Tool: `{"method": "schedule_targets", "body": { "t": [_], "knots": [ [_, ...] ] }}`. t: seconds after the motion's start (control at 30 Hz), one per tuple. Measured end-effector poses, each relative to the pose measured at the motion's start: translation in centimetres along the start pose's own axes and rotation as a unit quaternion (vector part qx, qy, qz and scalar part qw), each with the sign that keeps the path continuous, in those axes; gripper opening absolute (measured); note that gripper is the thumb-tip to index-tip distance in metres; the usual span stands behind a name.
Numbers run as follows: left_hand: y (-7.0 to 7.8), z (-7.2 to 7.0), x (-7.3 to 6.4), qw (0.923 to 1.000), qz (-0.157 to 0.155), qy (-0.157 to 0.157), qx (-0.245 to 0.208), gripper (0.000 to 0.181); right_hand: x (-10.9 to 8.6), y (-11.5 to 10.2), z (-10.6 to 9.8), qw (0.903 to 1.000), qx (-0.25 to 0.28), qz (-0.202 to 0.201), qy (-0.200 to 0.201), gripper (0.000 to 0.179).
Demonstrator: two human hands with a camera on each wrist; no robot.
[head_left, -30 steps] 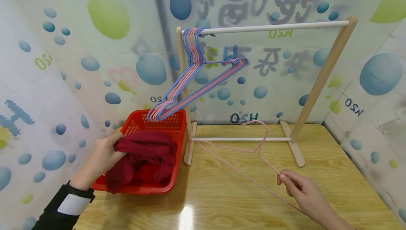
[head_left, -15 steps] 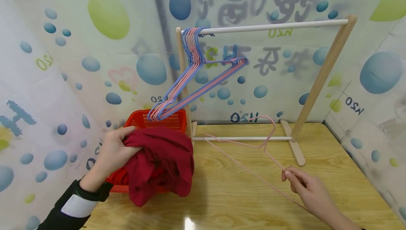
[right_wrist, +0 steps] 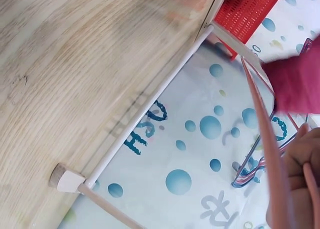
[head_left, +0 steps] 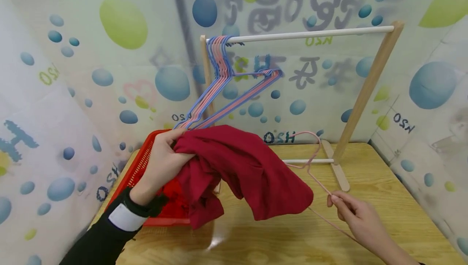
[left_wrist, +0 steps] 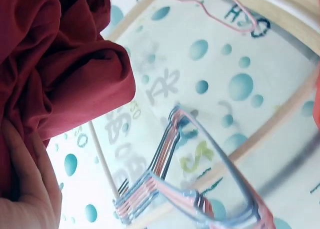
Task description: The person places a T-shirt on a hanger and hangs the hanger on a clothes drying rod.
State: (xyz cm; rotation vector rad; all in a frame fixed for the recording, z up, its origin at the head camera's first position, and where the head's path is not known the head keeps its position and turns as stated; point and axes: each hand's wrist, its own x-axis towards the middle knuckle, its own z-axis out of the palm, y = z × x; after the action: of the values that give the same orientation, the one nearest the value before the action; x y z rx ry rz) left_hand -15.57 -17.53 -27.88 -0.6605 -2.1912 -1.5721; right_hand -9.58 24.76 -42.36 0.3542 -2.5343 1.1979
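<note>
A dark red piece of clothing [head_left: 241, 167], bunched and folded, hangs from my left hand [head_left: 164, 161], whose thumb and fingers pinch it by one end. It is lifted over the right side of the red basket [head_left: 139, 167]. Its free end reaches across part of a pink hanger [head_left: 319, 183] and hides the hanger's left side. My right hand [head_left: 360, 220] pinches that hanger by its right shoulder, hook upward. In the left wrist view the red cloth [left_wrist: 65, 79] bulges above the fingers. In the right wrist view the pink hanger [right_wrist: 265, 139] runs close past the camera.
A wooden rack [head_left: 369, 82] with a white top bar [head_left: 310, 34] stands at the back of the table [head_left: 278, 240]. Several blue and pink hangers [head_left: 219, 82] hang bunched at its left end, just above the cloth. Patterned sheets enclose the table behind and at the sides.
My left hand has lifted the red clothing out of the basket and carried it right, toward the pink hanger. My right hand keeps its grip on the hanger, having shifted slightly right and up.
</note>
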Motion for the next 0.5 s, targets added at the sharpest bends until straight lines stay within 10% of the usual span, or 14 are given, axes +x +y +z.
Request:
{"method": "schedule_targets", "body": {
  "t": [0.27, 0.5],
  "knots": [
    [-0.8, 2.3, 0.1, 0.9973, -0.018, -0.069, 0.021, 0.033, 0.2, 0.0, -0.5, 0.9995, -0.028, 0.014, 0.006, 0.022],
    [-2.0, 4.5, -0.4, 0.9794, -0.078, -0.16, 0.096, 0.016, 0.1, 0.1, -1.0, 0.9989, -0.035, 0.031, 0.006, 0.021]
  ]
}}
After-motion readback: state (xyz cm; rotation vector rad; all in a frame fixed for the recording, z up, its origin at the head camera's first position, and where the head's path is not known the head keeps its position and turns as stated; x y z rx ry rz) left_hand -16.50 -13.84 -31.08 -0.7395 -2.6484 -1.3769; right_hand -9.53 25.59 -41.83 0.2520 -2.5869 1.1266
